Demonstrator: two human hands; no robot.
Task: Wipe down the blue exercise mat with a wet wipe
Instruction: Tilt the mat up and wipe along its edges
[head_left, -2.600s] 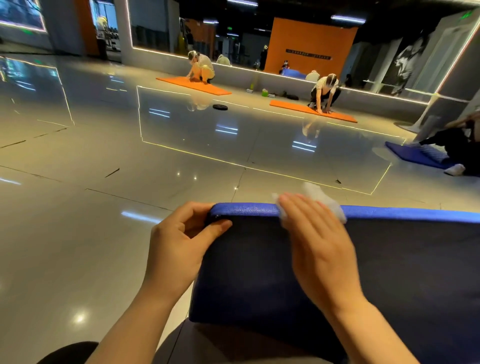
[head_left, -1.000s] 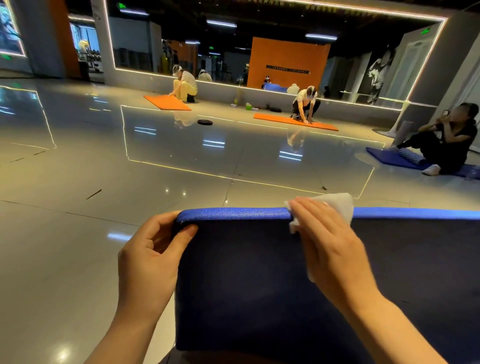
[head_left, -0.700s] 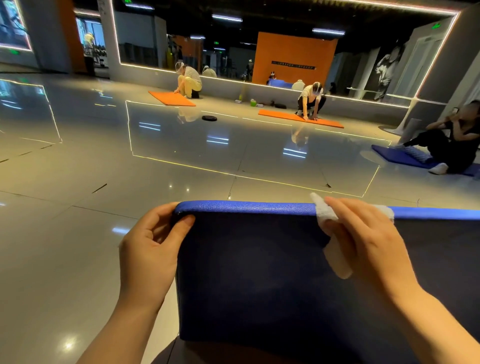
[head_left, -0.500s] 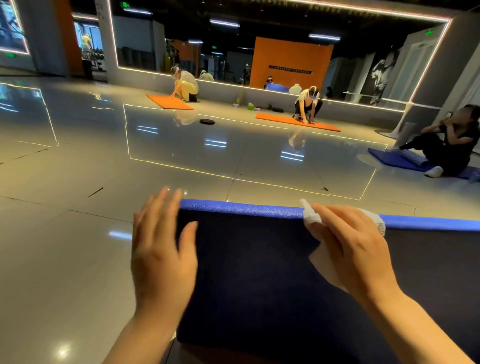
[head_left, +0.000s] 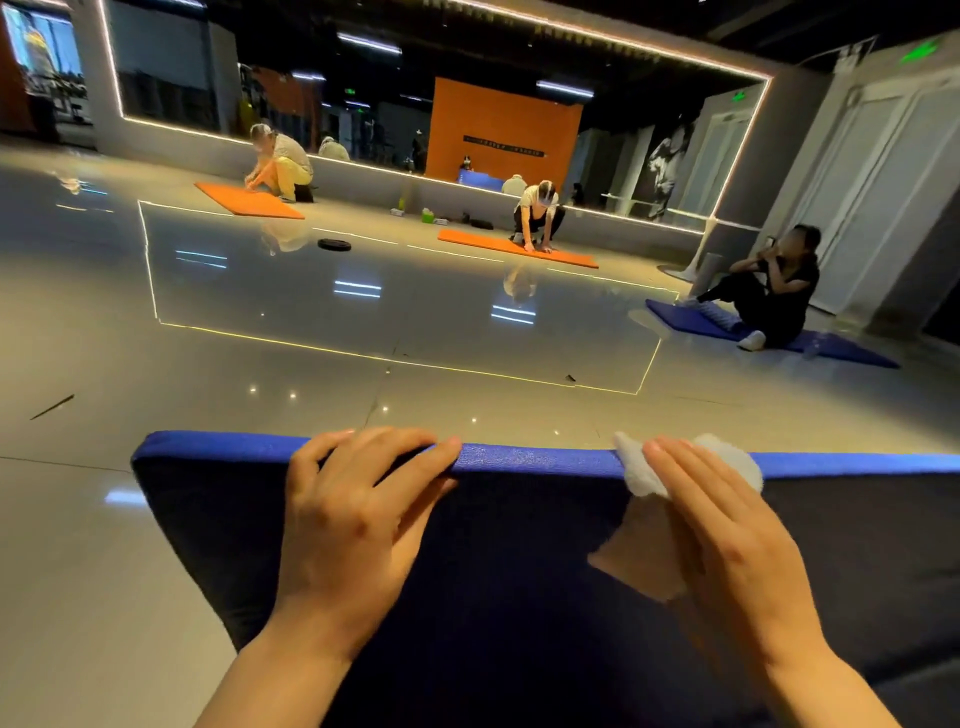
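Mat edge (head_left: 519, 460): bare stretch between left hand (head_left: 353, 519) at 9 o'clock and wipe (head_left: 641, 475) under right hand (head_left: 727, 535) at 3 o'clock.

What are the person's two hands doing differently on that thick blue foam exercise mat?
The left hand grips the thick blue foam exercise mat bare, fingers hooked over its top edge; the right hand lies with straighter fingers pressing a white wet wipe against that edge. The left hand sits nearer the mat's left corner, the right hand further along. Both touch the top edge.
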